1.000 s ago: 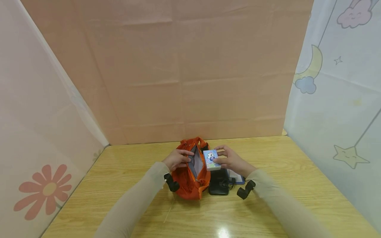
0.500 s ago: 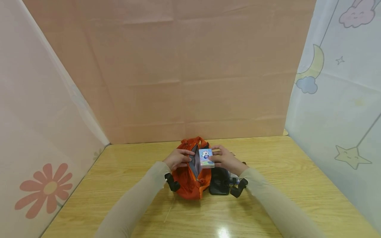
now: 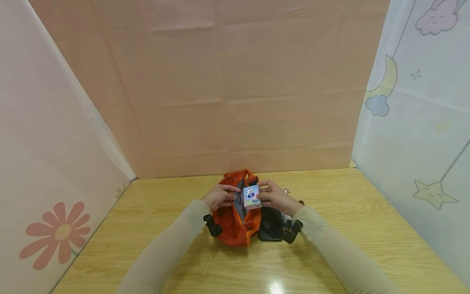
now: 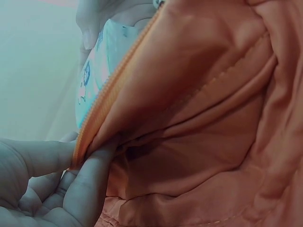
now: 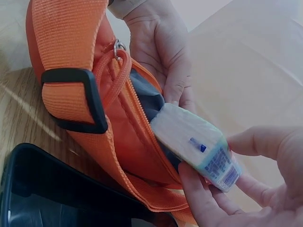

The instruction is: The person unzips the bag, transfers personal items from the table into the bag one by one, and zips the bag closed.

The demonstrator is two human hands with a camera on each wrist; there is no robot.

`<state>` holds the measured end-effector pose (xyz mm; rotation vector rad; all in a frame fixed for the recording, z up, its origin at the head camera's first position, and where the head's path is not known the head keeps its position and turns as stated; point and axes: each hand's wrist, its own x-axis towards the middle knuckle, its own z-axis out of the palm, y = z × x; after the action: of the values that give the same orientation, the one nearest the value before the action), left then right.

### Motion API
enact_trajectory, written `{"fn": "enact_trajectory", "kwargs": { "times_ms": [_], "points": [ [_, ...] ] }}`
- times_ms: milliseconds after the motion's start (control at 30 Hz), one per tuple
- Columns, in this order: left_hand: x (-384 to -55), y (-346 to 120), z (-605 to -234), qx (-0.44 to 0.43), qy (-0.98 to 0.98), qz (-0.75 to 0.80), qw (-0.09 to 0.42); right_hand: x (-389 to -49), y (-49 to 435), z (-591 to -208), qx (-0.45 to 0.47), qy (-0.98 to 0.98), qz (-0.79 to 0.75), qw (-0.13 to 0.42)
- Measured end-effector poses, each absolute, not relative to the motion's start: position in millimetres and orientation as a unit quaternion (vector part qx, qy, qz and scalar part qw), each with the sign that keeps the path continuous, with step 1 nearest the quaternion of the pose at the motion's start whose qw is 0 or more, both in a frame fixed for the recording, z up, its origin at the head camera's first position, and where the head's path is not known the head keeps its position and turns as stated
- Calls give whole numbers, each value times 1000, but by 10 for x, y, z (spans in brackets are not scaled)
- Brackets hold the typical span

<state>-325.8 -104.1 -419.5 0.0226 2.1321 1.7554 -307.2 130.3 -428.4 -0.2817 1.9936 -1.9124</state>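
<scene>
An orange bag (image 3: 232, 230) stands on the table with its zipped top parted, showing a grey lining. My left hand (image 3: 217, 197) pinches the bag's left zip edge; in the left wrist view its thumb and fingers (image 4: 87, 189) grip the orange cloth beside the zip teeth. Over the mouth of the bag is a small plastic-wrapped tissue pack (image 3: 251, 197), white and blue with a cartoon print. My right hand (image 3: 276, 197) holds it between thumb and fingertips. From the right wrist, one end of the tissue pack (image 5: 189, 135) lies at the bag's opening.
Right of the bag lies a black tray-like thing (image 3: 271, 233) with a raised rim. Other small things beside it are partly hidden under my right wrist. An orange strap (image 5: 71, 52) with a black buckle hangs along the bag's side. A hanging sheet (image 3: 235, 102) closes off the back.
My right hand has carried the tissue pack leftward, from the bag's right edge to over its opening, and the pack has tilted slightly. The left hand stays at the zip edge.
</scene>
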Motion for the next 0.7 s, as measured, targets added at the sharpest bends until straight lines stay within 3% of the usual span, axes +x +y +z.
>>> {"fn": "enact_trajectory", "kwargs": {
  "times_ms": [700],
  "points": [
    [-3225, -1012, -4174, 15, 770, 609, 189, -3135, 1217, -4366, -106, 748, -635, 160]
  ]
}}
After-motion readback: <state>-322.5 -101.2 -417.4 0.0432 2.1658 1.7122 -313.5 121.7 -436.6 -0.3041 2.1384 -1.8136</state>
